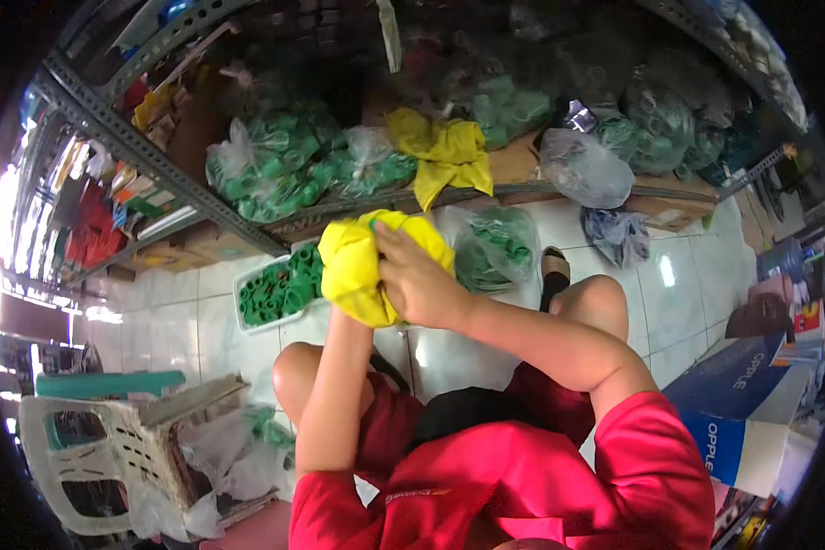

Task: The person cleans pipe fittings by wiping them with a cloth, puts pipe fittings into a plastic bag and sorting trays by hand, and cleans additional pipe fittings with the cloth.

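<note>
Both hands are at a bunched yellow cloth [353, 266] in the middle of the view. My right hand [422, 284] grips its right side, fingers pressed into the folds. My left hand lies under or inside the cloth and is hidden; only the forearm shows below it. A small green piece [373, 224] peeks out at the top of the cloth. Just left of the cloth, a white tray [270, 324] on the floor holds several green pipe fittings [280, 289]. To the right, a clear bag of green fittings [495, 247] rests on the tiles.
Ahead, a metal shelf [170, 174] bears bags of green fittings [275, 165] and another yellow cloth [449, 156]. A white plastic chair [73, 458] stands at the lower left. Blue and white boxes [729, 412] are at the right.
</note>
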Demonstrator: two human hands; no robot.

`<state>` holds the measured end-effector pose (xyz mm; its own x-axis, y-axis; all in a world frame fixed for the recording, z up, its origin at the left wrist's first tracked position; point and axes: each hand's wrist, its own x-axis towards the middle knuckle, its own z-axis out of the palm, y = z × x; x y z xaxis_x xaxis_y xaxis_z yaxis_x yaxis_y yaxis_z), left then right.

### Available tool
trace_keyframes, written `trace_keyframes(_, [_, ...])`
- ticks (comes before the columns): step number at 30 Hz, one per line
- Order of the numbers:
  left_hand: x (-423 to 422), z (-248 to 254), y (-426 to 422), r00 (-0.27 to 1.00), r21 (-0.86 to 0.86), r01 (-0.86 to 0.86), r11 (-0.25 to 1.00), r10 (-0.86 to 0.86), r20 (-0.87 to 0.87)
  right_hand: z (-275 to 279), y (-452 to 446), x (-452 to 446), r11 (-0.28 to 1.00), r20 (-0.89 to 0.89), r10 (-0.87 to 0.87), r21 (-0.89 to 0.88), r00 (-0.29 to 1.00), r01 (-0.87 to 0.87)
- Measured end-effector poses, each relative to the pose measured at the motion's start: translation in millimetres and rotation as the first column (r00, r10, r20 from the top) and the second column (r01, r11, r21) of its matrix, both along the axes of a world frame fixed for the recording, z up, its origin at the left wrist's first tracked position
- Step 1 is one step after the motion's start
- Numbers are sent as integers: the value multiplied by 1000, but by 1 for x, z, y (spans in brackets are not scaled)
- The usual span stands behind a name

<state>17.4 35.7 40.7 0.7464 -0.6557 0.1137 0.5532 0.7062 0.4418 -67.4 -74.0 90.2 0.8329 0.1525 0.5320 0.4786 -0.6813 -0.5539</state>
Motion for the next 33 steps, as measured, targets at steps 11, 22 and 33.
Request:
trace_keyframes(11, [-22, 74, 10, 999, 147, -4, 989, 10, -34, -123, -14, 30, 340, -484, 61, 832, 873, 438])
trace_keyframes(22, [-24, 96, 8, 976, 352, -175, 919, 210, -63, -55, 19, 19, -244, -22, 796, 903, 605, 354])
trace_keyframes(33, [-19, 52, 17, 732, 514, -591, 621, 146, 665, 62, -50, 17, 394, -144, 569, 912, 810, -115])
